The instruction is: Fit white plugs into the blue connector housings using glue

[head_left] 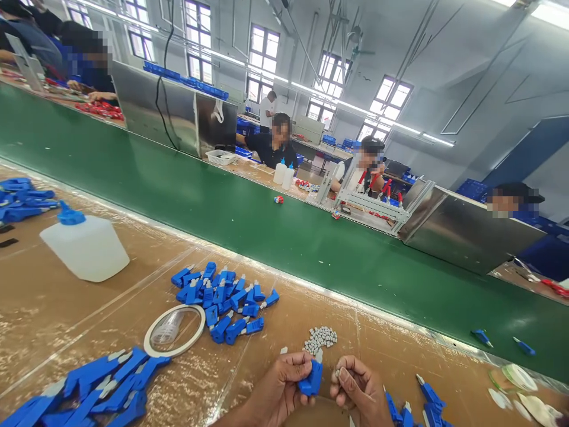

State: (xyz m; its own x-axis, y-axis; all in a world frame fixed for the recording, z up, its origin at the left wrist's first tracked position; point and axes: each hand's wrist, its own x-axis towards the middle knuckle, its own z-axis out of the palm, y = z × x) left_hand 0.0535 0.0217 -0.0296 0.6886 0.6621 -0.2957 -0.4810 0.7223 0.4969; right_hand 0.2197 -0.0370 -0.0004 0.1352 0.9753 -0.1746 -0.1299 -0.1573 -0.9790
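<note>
My left hand [284,385] pinches a blue plastic part [312,379] between thumb and fingers, its grey tip pointing up. Close beside it, my right hand [355,385] has thumb and forefinger pressed together; whatever is between them is too small to make out. Just beyond both hands lies a little heap of small grey pieces [320,339]. A larger pile of blue parts with grey tips [222,296] sits to the left of that heap. More such blue parts [427,403] lie to the right of my right hand.
A white bottle with a blue cap [86,248] stands at left, near a tape roll [151,347]. Blue parts [98,385] spread over the near left. Beyond the brown table [146,279] runs a green conveyor [222,219], with co-workers [271,145] seated across it.
</note>
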